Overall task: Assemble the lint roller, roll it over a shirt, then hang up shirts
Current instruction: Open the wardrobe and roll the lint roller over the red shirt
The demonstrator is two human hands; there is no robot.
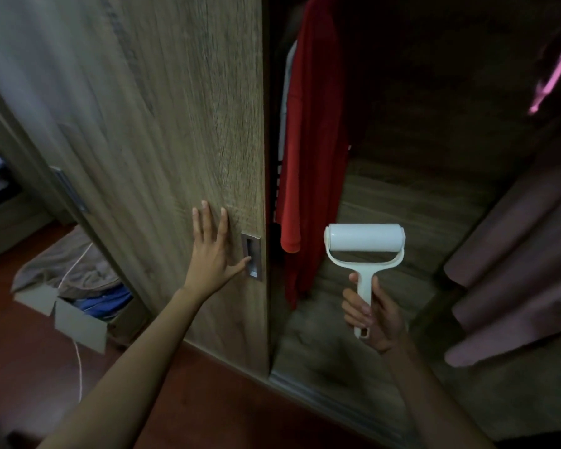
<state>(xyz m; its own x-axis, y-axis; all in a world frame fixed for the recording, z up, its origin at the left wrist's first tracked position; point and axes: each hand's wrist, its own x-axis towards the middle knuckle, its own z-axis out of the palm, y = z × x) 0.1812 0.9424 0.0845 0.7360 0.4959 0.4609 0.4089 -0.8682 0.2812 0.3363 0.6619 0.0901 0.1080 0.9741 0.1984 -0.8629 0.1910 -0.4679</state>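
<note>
Head view: the right hand (374,314) grips the white lint roller (365,239) by its stem, fingers and thumb curled round it. The roller stands upright, its drum above the hand and level, its stem end poking out below the fingers. It is in front of the open wardrobe, just right of a hanging red shirt (314,140) and apart from it. The left hand (212,251) lies flat on the wooden door (175,124), fingers straight and spread, thumb tip reaching into the recessed pull (251,256). Pinkish cloth (515,254) hangs at the right. A cardboard box (78,322) sits on the floor to the left.
</note>
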